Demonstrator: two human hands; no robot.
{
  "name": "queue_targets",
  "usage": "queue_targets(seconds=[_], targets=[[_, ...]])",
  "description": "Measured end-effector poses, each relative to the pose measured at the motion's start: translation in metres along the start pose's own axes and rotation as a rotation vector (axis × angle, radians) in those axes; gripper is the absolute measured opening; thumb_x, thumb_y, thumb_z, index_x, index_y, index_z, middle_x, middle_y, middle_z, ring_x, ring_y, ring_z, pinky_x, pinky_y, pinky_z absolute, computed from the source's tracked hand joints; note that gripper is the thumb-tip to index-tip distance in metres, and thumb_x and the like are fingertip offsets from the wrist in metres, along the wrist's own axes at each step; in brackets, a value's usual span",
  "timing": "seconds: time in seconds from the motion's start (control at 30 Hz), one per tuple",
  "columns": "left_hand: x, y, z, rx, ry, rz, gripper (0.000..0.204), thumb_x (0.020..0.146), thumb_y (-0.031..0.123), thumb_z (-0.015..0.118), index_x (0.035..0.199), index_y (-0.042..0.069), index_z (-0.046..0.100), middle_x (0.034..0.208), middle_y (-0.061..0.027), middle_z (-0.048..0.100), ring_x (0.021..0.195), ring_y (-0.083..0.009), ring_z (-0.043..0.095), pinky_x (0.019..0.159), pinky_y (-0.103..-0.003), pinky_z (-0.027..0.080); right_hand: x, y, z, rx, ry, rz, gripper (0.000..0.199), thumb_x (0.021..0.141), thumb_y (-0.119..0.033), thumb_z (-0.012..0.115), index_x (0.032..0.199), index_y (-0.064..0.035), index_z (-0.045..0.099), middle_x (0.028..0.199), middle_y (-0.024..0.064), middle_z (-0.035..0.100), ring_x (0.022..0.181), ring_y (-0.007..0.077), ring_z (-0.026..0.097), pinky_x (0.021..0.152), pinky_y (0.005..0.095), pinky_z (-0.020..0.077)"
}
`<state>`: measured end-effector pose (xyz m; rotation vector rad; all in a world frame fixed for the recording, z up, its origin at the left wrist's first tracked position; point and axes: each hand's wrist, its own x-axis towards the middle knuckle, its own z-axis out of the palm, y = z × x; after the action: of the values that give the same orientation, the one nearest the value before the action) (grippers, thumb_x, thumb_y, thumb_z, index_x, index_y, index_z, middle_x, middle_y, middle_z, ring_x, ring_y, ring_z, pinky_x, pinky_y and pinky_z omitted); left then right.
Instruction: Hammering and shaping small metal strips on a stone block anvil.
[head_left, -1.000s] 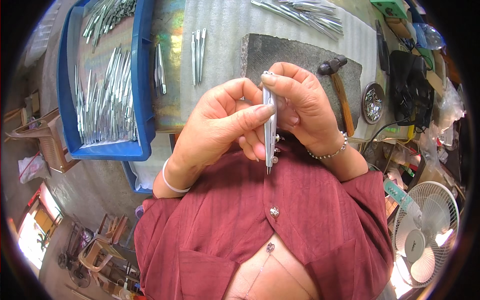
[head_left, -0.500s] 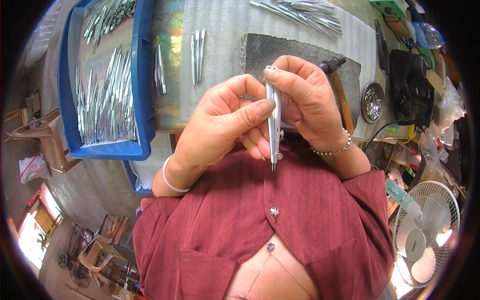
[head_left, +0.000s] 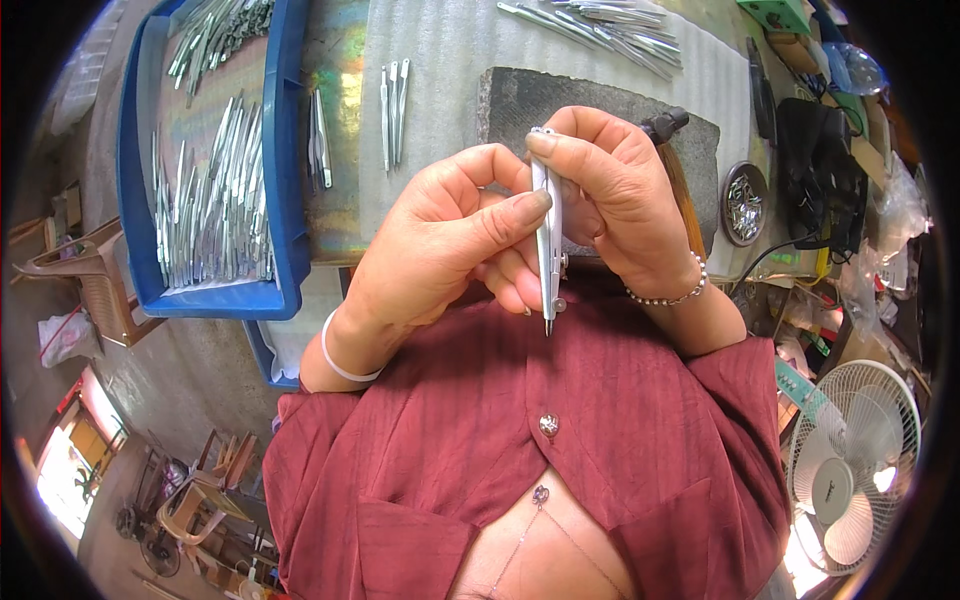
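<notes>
Directly below your face, both of your hands are raised close to your chest, holding one slim silver metal tool between them. It looks like a pair of dividers or a compass with its legs closed, though the fisheye view makes that hard to confirm. It stands nearly upright, with its sharp tip pointing down toward your dark red shirt.

Your left hand is curled around the tool from the left, thumb pressed against its upper half and fingers tucked behind the shaft. Your right hand is closed on it from the right, with the forefinger hooked over the top end. A white band circles your left wrist and a beaded bracelet your right.

Beyond your hands lies a dark stone slab on the workbench, with a hammer resting at its right edge. To the left, a blue tray holds many similar silver pieces, and a few more lie loose beside it. More silver pieces are heaped at the top of the bench. A small round dish of metal bits sits on the right, and a white fan stands at lower right.
</notes>
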<state>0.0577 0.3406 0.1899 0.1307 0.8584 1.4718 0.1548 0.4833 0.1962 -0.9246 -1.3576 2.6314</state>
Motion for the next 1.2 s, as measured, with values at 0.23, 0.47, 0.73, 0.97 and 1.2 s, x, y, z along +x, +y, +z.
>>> queue_targets(seconds=[0.23, 0.47, 0.73, 0.97, 1.2], targets=[[0.001, 0.001, 0.0, -0.056, -0.028, -0.013, 0.015, 0.094, 0.013, 0.053, 0.098, 0.0, 0.047, 0.069, -0.0123, 0.063, 0.051, -0.0175, 0.064, 0.042, -0.022, 0.052, -0.001, 0.0, -0.001, 0.029, -0.006, 0.001, 0.015, 0.085, -0.017, 0.064, 0.078, -0.0046, 0.058, 0.057, -0.0018, 0.051, 0.04, 0.0029, 0.04, 0.035, 0.019, 0.0292], [0.01, 0.002, 0.008, -0.062, -0.058, -0.02, 0.016, 0.093, 0.012, 0.053, 0.1, -0.001, 0.047, 0.071, -0.0117, 0.062, 0.05, -0.0172, 0.064, 0.04, -0.021, 0.052, -0.006, -0.006, -0.007, 0.087, 0.016, -0.008, 0.016, 0.086, -0.017, 0.063, 0.077, -0.0051, 0.057, 0.057, -0.0017, 0.051, 0.04, 0.0029, 0.039, 0.035, 0.0186, 0.0291], [0.023, 0.006, 0.03, 0.073, -0.088, -0.033, 0.015, 0.089, 0.009, 0.059, 0.096, 0.001, 0.048, 0.072, -0.0106, 0.063, 0.058, -0.0145, 0.064, 0.047, -0.02, 0.05, -0.017, -0.011, -0.029, 0.075, 0.014, -0.146, 0.015, 0.088, -0.018, 0.06, 0.08, -0.0055, 0.056, 0.06, -0.0012, 0.053, 0.043, 0.0034, 0.042, 0.039, 0.017, 0.0327], [0.014, -0.01, 0.034, 0.67, 0.323, 0.593, 0.024, 0.082, -0.008, 0.06, 0.099, 0.001, 0.045, 0.08, -0.0071, 0.062, 0.073, -0.0112, 0.064, 0.062, -0.021, 0.051, -0.025, -0.092, -0.138, -0.442, 0.386, -0.602, 0.015, 0.092, -0.017, 0.054, 0.086, -0.0041, 0.058, 0.067, 0.0023, 0.06, 0.043, 0.001, 0.041, 0.041, 0.0152, 0.0333], [0.033, -0.032, 0.012, 1.214, 0.354, 0.823, 0.027, 0.079, -0.006, 0.065, 0.101, 0.0, 0.05, 0.081, -0.0063, 0.063, 0.069, -0.0109, 0.065, 0.063, -0.022, 0.052, 0.041, -0.085, -0.253, -0.959, 0.637, -0.419, 0.02, 0.085, -0.019, 0.06, 0.084, 0.0013, 0.061, 0.069, 0.0072, 0.064, 0.056, 0.0129, 0.057, 0.054, 0.0246, 0.0444]])
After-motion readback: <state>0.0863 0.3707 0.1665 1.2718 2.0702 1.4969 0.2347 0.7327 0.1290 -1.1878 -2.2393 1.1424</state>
